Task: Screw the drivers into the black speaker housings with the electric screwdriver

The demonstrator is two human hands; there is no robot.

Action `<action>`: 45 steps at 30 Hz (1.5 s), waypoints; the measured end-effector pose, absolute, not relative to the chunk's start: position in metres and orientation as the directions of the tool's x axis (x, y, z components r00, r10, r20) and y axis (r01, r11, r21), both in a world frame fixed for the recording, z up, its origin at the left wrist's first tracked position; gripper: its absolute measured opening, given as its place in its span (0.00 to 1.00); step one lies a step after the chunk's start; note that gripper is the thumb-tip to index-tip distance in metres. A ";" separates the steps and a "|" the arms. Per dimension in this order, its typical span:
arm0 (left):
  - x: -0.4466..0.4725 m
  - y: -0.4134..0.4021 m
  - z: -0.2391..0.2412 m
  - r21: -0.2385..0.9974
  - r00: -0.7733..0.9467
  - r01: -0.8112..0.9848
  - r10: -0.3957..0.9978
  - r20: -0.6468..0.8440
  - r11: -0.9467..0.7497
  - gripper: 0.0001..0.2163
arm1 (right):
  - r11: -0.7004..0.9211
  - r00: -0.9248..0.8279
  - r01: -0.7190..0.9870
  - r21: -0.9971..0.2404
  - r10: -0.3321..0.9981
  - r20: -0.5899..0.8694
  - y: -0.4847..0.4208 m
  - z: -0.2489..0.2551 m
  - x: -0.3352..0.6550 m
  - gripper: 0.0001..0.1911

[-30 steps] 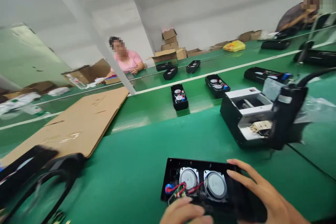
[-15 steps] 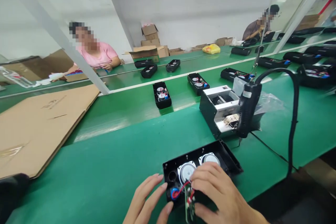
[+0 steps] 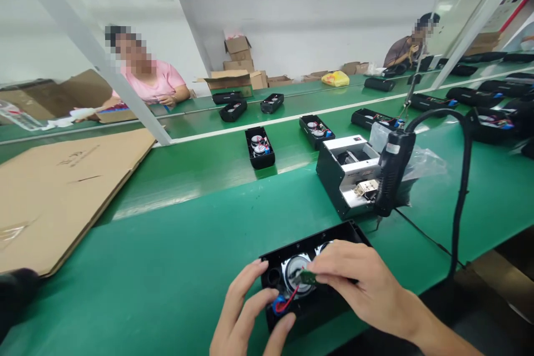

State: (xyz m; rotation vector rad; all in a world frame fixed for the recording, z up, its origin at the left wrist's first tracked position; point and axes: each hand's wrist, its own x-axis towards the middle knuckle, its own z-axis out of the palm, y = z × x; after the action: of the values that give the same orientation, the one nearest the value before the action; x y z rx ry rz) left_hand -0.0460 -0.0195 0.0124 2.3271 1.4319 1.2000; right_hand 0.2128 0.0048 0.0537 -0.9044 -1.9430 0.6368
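In front of me lies a black speaker housing (image 3: 308, 245), its open side up. One round speaker (image 3: 298, 273) shows inside; a second is mostly covered by my right hand (image 3: 362, 278). That hand pinches a small green circuit board (image 3: 307, 276) above the speaker. Red and dark wires (image 3: 287, 301) lead down from the board toward a blue cylindrical part (image 3: 278, 305) in the housing's near left corner. My left hand (image 3: 246, 306) is open at the left end, fingertips on or close to the rim and around the blue part, the fingers apart.
A black-handled tool (image 3: 394, 172) hangs on the right with its curved cable (image 3: 465, 178). Behind it stands a silver and black machine (image 3: 348, 178). More housings (image 3: 259, 147) sit on the green belt. Cardboard (image 3: 70, 194) lies left. Two people (image 3: 154, 83) sit across the line.
My right hand has lifted and tilted the circuit board from upright to nearly flat over the speaker. The left hand has moved right, its fingers now over the housing's left edge.
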 end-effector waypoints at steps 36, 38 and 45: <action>-0.024 -0.002 0.004 -0.018 0.746 0.622 0.586 0.316 -0.782 0.20 | 0.593 -0.685 0.621 -0.512 0.729 0.012 -0.002 0.056 0.224 0.11; -0.020 0.004 0.008 0.068 0.730 0.621 0.608 0.312 -0.781 0.16 | 0.596 -0.687 0.640 -0.485 0.727 -0.012 0.000 0.054 0.222 0.09; -0.011 0.067 0.057 0.457 0.733 0.607 0.680 -0.004 -0.651 0.10 | 0.598 -0.698 0.683 -0.420 0.704 -0.133 0.045 0.085 0.211 0.14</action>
State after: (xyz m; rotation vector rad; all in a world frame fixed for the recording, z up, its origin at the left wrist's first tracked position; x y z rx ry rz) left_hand -0.0111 0.0665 0.0572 2.5026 0.9841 0.2331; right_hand 0.2109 0.0454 0.0849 -1.2009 -2.7658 0.6962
